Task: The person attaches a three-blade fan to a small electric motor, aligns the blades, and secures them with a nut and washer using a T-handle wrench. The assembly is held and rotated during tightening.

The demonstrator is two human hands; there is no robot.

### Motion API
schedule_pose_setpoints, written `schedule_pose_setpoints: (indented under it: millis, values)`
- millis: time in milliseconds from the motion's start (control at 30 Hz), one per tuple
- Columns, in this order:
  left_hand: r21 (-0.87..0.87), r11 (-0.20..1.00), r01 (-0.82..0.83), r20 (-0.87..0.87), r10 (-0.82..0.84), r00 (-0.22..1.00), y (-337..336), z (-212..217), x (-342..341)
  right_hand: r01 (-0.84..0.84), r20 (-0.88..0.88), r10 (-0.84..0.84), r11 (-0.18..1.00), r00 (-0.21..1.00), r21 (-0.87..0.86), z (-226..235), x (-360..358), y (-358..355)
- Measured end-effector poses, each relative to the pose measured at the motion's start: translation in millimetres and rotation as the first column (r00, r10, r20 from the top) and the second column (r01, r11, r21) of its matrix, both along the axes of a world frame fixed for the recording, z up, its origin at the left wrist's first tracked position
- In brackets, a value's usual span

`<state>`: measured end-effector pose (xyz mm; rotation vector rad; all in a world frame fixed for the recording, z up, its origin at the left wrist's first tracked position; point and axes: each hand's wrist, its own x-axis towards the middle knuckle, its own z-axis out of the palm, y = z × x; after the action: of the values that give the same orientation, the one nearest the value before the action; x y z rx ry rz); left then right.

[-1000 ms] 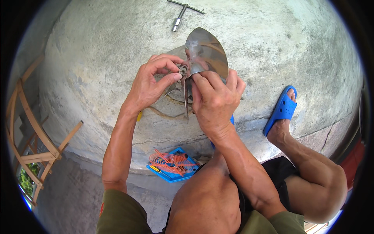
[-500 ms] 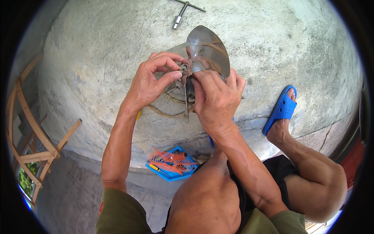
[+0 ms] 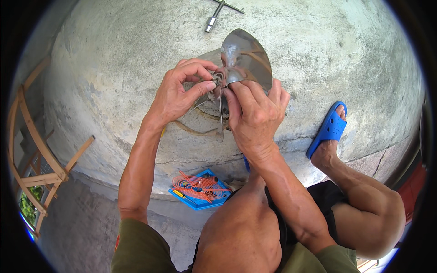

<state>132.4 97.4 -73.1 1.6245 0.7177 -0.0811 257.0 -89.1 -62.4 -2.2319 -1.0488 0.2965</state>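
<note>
Head view: two bare hands, one fan of shiny silver metal (image 3: pixel 248 54), at least three blades showing: a broad one upper right, one behind the left hand, one seen nearly edge-on, pointing down. Fan sits upper centre, over a grey concrete surface (image 3: pixel 318 59).

Left hand (image 3: pixel 175 98): comes in from lower left, back of hand outward, fingers bent, thumb and fingertips curved at the fan's hub. Whether they pinch a small part there, cannot tell.

Right hand (image 3: pixel 257 113): reaches up from lower right, knuckles up, fingers tucked under the broad blade, thumb inward; grips the fan. It covers much of the fan's lower right side.

Around: one silver T-handled socket wrench (image 3: pixel 211 22), beyond the fan, its crossbar cut by the upper edge. Brown cord-like length (image 3: pixel 195 132) below the hub, partly hidden. One blue shallow tray (image 3: pixel 197 205) near the left knee; on it, one orange round spiral grille (image 3: pixel 186 183) and one yellow-and-black slim tool (image 3: pixel 179 193). One blue slipper (image 3: pixel 332 129) on the right foot. Far left, one curved wooden frame (image 3: pixel 42 180), well apart from the hands.
</note>
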Motion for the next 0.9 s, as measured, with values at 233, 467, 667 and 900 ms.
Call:
schedule_pose_setpoints:
  millis: [233, 467, 667, 900]
  values:
    - [0.009, 1.0, 0.0, 0.001, 0.0, 1.0, -1.2, 0.0, 0.2, -0.031, 0.02, 0.031, 0.999, 0.999, -0.006, 0.5, 3.4, -1.2]
    - [0.032, 0.999, 0.043, 0.008, -0.043, 0.999, 0.4, 1.5, 0.4, -0.017, 0.016, 0.018, 0.999, 1.0, -0.036, 0.9, 1.7, -2.2]
    - [0.012, 1.0, 0.006, 0.016, -0.006, 1.0, -1.3, 1.3, 0.2, 0.003, 0.028, -0.004, 1.0, 1.0, 0.017, -0.3, 2.7, 1.0]
    - [0.03, 0.999, 0.023, 0.016, -0.024, 1.0, -1.2, 1.7, -0.7, 0.006, 0.008, -0.006, 1.0, 1.0, 0.003, -3.3, 2.4, -0.8]
